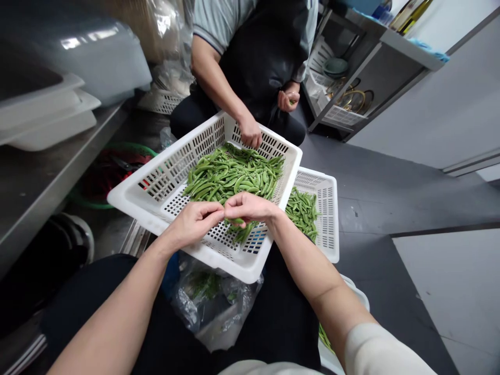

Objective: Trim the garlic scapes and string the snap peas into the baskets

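Observation:
Both my hands meet over the near side of a white slatted basket (253,273) that holds a heap of green pea pods (234,174). My right hand (250,207) is closed, with a pea pod (236,221) showing under its curled fingers. Thumb and fingertips of my left hand (198,219) are pinched together, touching the right fingertips; whatever lies between them is too small to make out. Across the basket, a co-worker's hand (250,131) reaches down at the far rim. The co-worker's other hand (289,98) is curled around something green.
Right of the basket stands a second white basket (327,219) with more pods. Below is a clear plastic bag (219,307) with green scraps inside. A green basin (146,150) sits on the left beneath a metal counter (58,161). A metal shelf (371,78) stands at back right.

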`<action>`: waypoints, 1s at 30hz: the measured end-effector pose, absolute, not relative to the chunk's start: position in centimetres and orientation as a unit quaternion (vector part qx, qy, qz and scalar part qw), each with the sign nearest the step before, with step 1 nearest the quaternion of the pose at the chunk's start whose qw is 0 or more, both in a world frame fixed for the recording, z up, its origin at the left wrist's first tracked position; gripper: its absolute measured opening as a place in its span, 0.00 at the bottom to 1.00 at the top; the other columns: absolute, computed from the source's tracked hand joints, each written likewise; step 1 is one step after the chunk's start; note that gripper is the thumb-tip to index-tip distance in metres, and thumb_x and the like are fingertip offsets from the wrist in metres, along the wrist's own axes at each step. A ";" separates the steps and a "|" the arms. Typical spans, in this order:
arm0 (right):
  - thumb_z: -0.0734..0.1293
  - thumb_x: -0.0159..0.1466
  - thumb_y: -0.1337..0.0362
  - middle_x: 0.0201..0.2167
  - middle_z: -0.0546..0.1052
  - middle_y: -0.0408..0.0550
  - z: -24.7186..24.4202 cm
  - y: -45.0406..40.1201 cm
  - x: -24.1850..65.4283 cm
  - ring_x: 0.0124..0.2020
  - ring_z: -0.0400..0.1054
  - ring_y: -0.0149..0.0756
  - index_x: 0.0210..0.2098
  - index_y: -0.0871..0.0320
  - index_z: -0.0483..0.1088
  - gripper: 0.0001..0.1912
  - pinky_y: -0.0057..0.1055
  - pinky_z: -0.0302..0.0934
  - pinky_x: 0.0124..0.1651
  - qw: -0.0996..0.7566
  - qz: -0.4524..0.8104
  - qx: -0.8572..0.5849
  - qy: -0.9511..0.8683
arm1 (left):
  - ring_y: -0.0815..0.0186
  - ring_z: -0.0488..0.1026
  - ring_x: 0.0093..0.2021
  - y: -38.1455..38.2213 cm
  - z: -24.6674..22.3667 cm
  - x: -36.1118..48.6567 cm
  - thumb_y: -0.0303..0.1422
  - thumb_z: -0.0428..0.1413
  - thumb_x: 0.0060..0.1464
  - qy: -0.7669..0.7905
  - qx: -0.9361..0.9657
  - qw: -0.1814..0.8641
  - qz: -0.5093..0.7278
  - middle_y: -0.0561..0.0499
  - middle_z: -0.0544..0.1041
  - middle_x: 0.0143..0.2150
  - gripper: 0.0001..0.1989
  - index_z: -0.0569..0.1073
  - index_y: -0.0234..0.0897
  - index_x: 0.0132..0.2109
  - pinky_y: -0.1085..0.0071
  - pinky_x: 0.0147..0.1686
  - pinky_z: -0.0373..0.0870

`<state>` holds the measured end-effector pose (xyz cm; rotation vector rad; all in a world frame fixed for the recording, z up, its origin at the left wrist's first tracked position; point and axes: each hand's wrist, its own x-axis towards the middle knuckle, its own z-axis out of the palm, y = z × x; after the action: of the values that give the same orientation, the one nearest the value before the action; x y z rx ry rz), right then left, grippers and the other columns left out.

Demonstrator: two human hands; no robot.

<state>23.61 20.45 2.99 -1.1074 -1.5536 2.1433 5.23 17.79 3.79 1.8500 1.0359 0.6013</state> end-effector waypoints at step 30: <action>0.61 0.58 0.76 0.37 0.78 0.65 -1.7 19.2 21.0 0.43 0.74 0.49 0.36 0.67 0.76 0.12 0.41 0.68 0.42 -0.314 0.112 -0.427 -0.841 | 0.76 0.57 0.19 18.1 3.4 3.4 0.39 0.59 0.40 0.406 0.408 0.711 0.405 0.55 0.65 0.22 0.12 0.69 0.34 0.25 0.79 0.15 0.46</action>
<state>21.00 19.21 -1.71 -1.6995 -3.3476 0.4464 3.42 18.15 3.38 0.9041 0.9014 0.8985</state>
